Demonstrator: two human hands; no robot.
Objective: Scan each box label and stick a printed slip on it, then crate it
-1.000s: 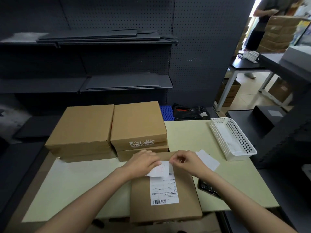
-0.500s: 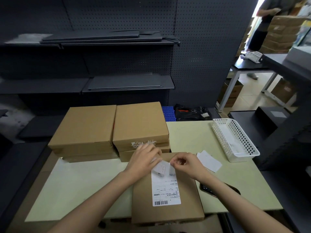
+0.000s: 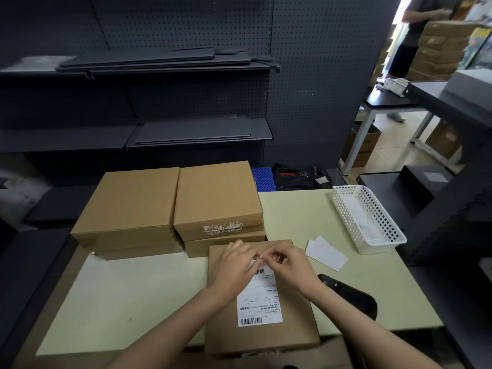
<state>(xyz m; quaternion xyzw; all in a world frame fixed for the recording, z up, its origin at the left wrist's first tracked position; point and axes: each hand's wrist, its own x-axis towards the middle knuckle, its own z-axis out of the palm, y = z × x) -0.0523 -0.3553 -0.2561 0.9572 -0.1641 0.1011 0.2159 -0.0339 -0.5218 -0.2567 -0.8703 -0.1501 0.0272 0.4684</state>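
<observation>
Pinching a small white slip [image 3: 256, 260] between them, the left hand [image 3: 234, 267] and right hand [image 3: 288, 269] meet above the far end of a flat cardboard box [image 3: 287, 323]. Fingers and thumbs of both hands curl in and clamp the little paper from either side, fingertips almost touching. The slip hovers just over the top edge of the white shipping label [image 3: 259, 299] stuck on the box lid, which carries one barcode near the hands and another at its near end.

That box lies on a pale green table [image 3: 138, 296], its near edge overhanging the table's front. Behind it, touching its far edge, stand two stacks of larger cardboard boxes: the left stack [image 3: 130, 209] and the right stack [image 3: 215, 198], whose front face bears a torn white patch. Right of the hands, loose white paper pieces [image 3: 326, 253] lie flat on the table. Beyond them sits a white perforated plastic basket [image 3: 372, 217] at the table's right side. A black handheld device [image 3: 351, 294] rests on the table just beside the right forearm, partly hidden by it.

Dark pegboard shelving [image 3: 186, 97] fills the background. At far right, another person [image 3: 415, 35] stands beside piled cartons.
</observation>
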